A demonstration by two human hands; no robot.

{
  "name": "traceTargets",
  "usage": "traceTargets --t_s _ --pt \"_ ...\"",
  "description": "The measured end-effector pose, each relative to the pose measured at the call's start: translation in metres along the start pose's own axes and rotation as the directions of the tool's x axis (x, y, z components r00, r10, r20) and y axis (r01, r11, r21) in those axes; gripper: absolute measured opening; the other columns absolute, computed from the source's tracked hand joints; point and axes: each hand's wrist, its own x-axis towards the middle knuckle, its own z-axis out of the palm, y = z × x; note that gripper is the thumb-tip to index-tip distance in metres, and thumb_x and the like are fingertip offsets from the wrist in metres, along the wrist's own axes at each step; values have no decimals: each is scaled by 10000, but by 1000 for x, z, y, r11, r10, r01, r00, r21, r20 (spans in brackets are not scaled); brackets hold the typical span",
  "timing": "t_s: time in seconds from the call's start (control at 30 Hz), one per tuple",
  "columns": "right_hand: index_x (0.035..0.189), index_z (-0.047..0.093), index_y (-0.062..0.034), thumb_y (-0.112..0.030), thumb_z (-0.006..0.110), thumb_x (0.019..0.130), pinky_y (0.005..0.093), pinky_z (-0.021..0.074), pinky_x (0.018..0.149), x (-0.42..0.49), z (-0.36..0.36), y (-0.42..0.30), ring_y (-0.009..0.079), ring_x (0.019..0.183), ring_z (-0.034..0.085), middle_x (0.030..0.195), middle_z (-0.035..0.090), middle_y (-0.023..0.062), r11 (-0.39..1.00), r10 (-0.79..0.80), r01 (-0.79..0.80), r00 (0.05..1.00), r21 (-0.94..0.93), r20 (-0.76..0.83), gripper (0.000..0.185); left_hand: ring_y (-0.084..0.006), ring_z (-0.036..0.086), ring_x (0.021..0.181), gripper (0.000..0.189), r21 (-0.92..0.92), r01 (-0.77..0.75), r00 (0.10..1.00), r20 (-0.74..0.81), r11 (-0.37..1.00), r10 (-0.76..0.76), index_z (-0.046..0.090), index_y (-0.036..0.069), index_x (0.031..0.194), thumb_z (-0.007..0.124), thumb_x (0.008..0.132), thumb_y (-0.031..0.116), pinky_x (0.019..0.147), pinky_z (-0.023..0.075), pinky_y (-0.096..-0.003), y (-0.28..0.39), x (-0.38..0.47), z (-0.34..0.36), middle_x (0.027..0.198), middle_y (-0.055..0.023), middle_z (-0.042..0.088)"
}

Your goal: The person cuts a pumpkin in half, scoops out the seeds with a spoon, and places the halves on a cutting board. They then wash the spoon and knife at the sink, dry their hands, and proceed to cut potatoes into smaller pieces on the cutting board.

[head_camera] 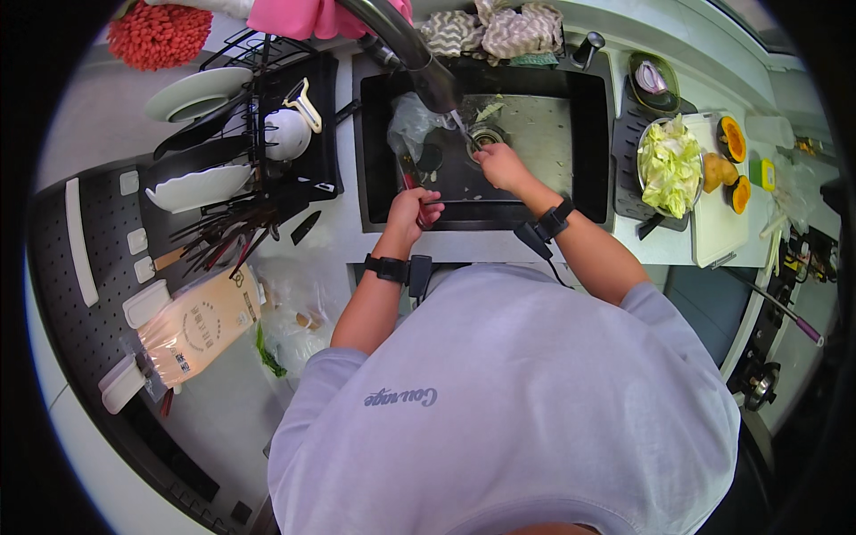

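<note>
Over the near left part of the black sink (588,160), my left hand (409,212) is closed around the red handle of a knife (420,206), whose blade points away from me beside a crumpled clear plastic bag (409,124). My right hand (501,166) grips a slim dark-handled utensil (474,142) near the drain (487,137); what kind it is, I cannot tell. Its pale end lies under the head of the dark faucet (438,87). Scraps of leaf (490,112) lie on the sink floor.
A bowl of cut cabbage (671,167), a white cutting board (722,234), pumpkin pieces (734,139) and a dish with a cut onion (650,78) are to the right. On the left stand a black dish rack (257,114), chopsticks (221,231) and a small black blade (305,227).
</note>
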Motion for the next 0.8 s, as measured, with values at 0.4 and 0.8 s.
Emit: traceTargets --t_s 0.4,0.8 --pt "926 611 -33 -193 522 876 496 533 747 -35 -2 -8 374 875 667 889 682 190 778 -279 70 929 -624 -244 189 -156 544 485 245 206 17 1000 -29 978 -11 539 60 905 640 891 283 395 424 -274 9 -17 -36 776 -71 590" --pt "878 556 -56 -182 541 903 471 498 625 -54 6 25 349 697 633 750 642 145 718 -531 170 761 -675 -373 129 -132 524 458 244 324 -18 995 94 946 -14 507 109 804 625 892 303 379 401 -261 21 -18 -45 756 -47 576"
